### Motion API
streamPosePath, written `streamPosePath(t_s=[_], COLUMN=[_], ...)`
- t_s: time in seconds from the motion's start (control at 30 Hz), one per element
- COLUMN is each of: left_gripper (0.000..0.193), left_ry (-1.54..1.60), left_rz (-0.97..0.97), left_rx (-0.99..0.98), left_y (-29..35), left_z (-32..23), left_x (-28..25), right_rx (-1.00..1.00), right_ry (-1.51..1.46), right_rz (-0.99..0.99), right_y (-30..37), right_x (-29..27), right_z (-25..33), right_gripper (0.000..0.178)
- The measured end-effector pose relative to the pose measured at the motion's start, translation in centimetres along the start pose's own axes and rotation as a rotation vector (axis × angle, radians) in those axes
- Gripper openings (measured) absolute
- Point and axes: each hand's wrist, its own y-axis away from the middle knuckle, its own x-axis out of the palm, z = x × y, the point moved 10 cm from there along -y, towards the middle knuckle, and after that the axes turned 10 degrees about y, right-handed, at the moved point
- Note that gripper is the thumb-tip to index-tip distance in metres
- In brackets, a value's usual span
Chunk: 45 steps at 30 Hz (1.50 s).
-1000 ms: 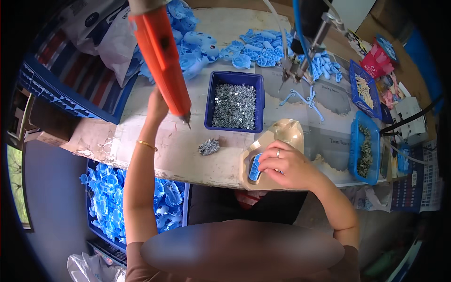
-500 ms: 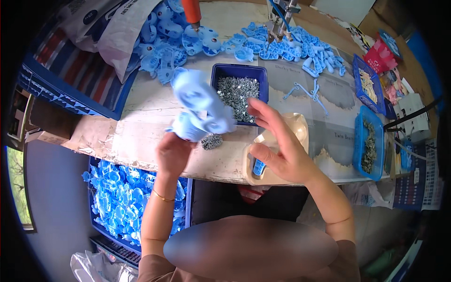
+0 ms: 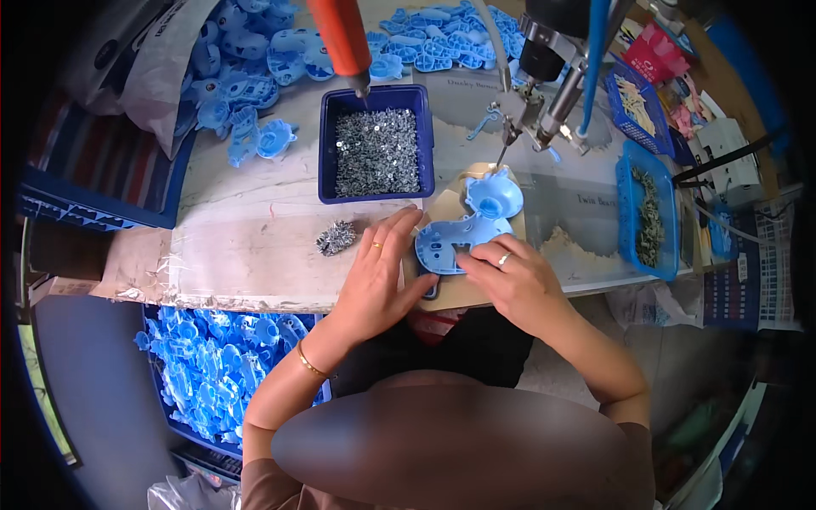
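Blue shell (image 3: 483, 226) apparently hollow-up; long axis slants, smaller end far right.

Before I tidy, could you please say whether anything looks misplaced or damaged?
A small heap of metal bits lies outside the dark blue bin of similar pieces; right of the right hand, the grey table covering looks ragged, perhaps worn.

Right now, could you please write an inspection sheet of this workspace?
Surface: white tabletop, worn along the front edge.
Job's things: blue plastic shell lying on a beige fixture.
Clutter: loose heap of metal parts near the dark blue bin.
Hands: left hand beside the shell, contact unclear; right hand with fingers on it.
Cables: blue hose at upper right; black cable at far right.
Surroundings: blue parts piled below the tabletop's front edge, left.
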Motion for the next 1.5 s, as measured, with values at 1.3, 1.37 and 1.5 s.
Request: streamPosePath(t_s=[1.3, 1.37, 1.5], left_gripper=[0.039, 0.032, 0.023], left_ry=[-0.073, 0.076, 0.354], left_rz=[0.027, -0.058, -0.078], left_rx=[0.086, -0.037, -0.223], left_y=[-3.6, -4.5, -6.0], left_z=[-4.8, -4.0, -1.9], left_x=[1.2, 1.2, 3.8], right_rx=[0.773, 0.631, 0.410], right_ry=[-0.456, -0.876, -0.713], right_rz=[-0.264, -0.124, -0.054], right_y=[2.6, 0.2, 0.2], right_x=[1.8, 1.4, -1.0], right_z=[-24.9, -16.8, -6.8], right_gripper=[0.012, 0.013, 0.015])
